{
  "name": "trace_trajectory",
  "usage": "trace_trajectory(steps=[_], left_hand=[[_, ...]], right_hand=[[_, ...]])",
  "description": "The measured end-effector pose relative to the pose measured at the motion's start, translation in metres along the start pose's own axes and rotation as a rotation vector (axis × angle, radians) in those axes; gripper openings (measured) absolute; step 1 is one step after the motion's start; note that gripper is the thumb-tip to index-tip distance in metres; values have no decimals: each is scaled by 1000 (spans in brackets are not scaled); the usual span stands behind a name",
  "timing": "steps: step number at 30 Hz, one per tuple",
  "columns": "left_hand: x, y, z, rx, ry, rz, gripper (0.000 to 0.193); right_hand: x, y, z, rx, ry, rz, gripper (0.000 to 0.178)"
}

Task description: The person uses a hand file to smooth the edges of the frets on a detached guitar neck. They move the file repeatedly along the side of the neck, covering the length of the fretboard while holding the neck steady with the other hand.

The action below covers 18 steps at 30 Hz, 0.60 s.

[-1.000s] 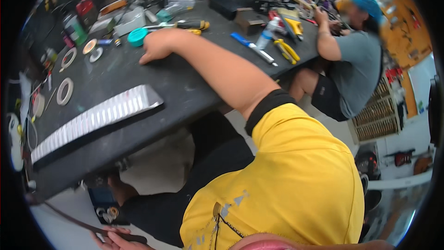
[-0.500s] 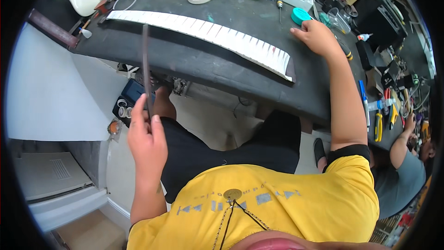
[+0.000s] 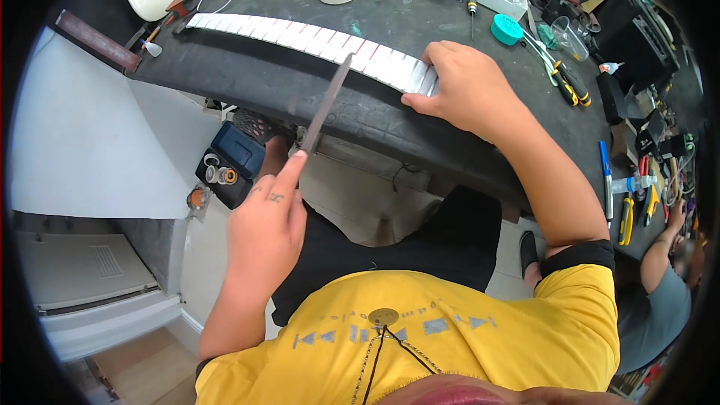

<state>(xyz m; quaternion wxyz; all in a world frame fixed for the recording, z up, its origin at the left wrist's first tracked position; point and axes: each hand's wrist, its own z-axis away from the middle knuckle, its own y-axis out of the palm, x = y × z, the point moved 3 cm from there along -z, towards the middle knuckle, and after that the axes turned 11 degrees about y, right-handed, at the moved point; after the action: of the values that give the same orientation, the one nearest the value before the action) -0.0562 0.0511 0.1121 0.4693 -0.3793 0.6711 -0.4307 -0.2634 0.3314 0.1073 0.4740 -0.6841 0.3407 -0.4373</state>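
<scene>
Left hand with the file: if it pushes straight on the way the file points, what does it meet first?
Probably the long white strip at the bench edge: the file in the left hand already reaches it. Depth is unclear.

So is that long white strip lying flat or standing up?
Flat. The strip lies along the bench edge, right hand on its end.
</scene>
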Motion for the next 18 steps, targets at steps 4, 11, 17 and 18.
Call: trace_trajectory(steps=[4,11,17,18], left_hand=[[3,-6,13,-224,91,60,61],[-27,2,-1,34,77,28,64],[-36,16,10,62,190,-125,81],[-39,16,11,70,154,-117,83]], right_hand=[[-6,-19,17,155,107,63,60],[-5,-1,3,-31,-5,-22,66],[12,-10,-18,230,83,210,67],[11,-12,-16,228,85,199,67]])
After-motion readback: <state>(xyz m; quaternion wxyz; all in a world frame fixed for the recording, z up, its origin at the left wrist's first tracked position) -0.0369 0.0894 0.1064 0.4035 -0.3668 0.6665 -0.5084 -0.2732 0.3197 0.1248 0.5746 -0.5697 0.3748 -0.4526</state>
